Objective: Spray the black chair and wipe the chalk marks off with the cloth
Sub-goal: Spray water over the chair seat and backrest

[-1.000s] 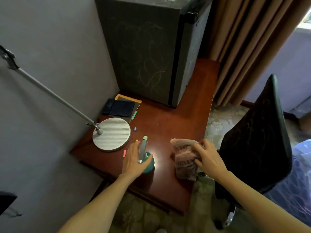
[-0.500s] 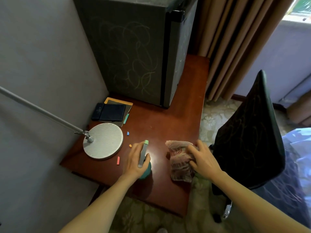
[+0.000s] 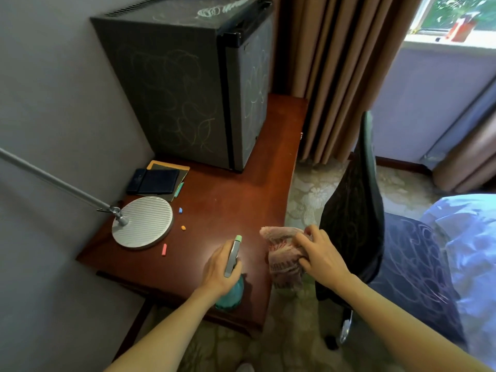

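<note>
Head view: the black high-backed office chair (image 3: 351, 210) stands on the floor just right of the fingers (image 3: 302, 238) of the right hand (image 3: 320, 257). Faint chalk loops run across its back, and by the look of it it's not yet sprayed. Those fingers are bunched tight on the pink-and-white crumpled cloth (image 3: 281, 260), which has slid further over the right edge of the reddish-brown wooden surface (image 3: 228, 194) than a second ago. Left of them, the left hand (image 3: 217, 269) is wrapped round the neck of the teal plastic spray bottle (image 3: 230, 295). The bottle has come closer to the near edge, though I can't tell whether it's off the wood. Both tools in hand, then: the pick-up looks under way, with the turn toward the chair likely next. Beyond the fingers lie loose chalk pieces (image 3: 164, 249), a round white ribbed lamp base (image 3: 142, 222) and a black chalk-scribbled mini fridge (image 3: 174, 89).
</note>
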The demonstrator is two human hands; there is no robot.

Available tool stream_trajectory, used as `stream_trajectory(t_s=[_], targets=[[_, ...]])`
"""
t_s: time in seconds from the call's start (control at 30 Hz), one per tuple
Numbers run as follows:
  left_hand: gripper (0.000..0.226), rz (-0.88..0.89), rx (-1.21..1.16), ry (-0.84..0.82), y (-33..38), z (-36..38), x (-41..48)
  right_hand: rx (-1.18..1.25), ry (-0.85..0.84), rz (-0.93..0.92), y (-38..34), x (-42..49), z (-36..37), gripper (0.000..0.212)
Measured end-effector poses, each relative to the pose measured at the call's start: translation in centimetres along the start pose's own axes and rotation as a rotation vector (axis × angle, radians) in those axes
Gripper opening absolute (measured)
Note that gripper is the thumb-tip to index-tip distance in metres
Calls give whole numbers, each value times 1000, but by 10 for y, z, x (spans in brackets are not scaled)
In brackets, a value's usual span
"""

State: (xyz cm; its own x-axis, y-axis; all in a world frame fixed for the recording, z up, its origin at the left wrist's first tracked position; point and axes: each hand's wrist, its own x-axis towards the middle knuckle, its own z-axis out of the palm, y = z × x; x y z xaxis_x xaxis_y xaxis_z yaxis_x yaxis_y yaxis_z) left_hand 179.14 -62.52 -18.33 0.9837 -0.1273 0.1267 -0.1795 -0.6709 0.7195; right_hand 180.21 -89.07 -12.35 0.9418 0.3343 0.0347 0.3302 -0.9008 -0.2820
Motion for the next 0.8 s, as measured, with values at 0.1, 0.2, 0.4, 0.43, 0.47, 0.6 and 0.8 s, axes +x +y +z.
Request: stream_trajectory(t_s=[0.1, 0.2, 0.4, 0.43, 0.47, 0.6, 0.8], targets=[[24, 8, -17, -78, 29, 26, -8, -21, -26, 5, 25, -34, -6, 36], [13, 39, -26, -109, 63, 51, -9, -47, -74, 13, 51, -72, -12, 39], [21, 142, -52, -167, 118, 95, -1, -98, -121, 57, 86, -123, -28, 43], [24, 154, -60, -188, 123, 100, 0, -97, -115, 68, 89, -128, -29, 43], [26, 164, -68, -204, 127, 104, 2, -96, -109, 79, 90, -131, -31, 43], [20, 202, -103, -233, 133, 109, 11, -107, -91, 114, 90, -130, -30, 43], [20, 178, -104, -312, 105, 95, 29, -104, -101, 200, 66, -112, -8, 42]])
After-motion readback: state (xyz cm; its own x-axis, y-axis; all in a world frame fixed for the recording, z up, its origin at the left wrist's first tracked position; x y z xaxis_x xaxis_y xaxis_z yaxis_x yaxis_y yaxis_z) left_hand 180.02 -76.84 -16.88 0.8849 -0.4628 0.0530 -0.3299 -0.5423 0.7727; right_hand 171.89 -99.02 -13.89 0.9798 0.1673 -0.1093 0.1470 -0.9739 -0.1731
